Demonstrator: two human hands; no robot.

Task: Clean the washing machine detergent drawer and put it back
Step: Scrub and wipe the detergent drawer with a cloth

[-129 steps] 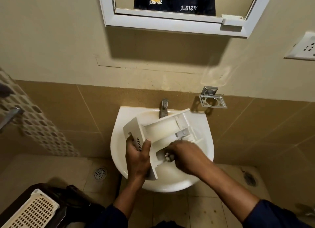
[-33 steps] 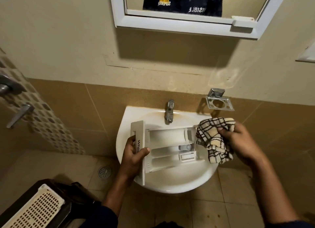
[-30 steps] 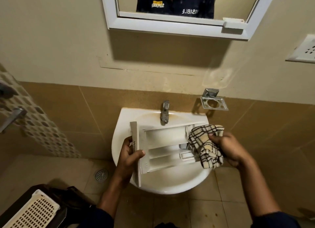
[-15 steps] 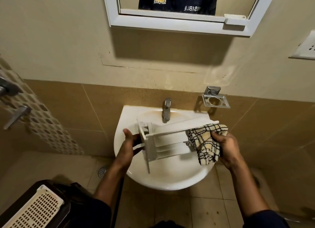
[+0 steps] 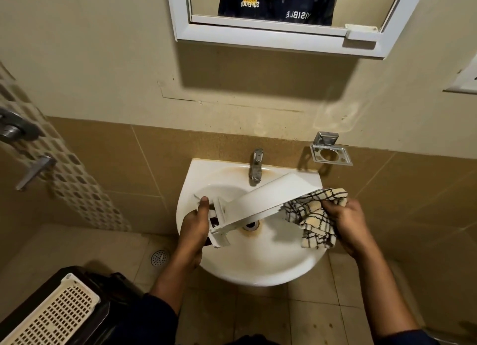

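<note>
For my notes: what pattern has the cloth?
The cloth is cream with dark check lines; the head view shows it.

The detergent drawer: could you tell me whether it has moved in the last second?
Yes. The detergent drawer has rolled over: compartments faced up before, now its plain underside shows, its far end slanting up right of the tap.
</note>
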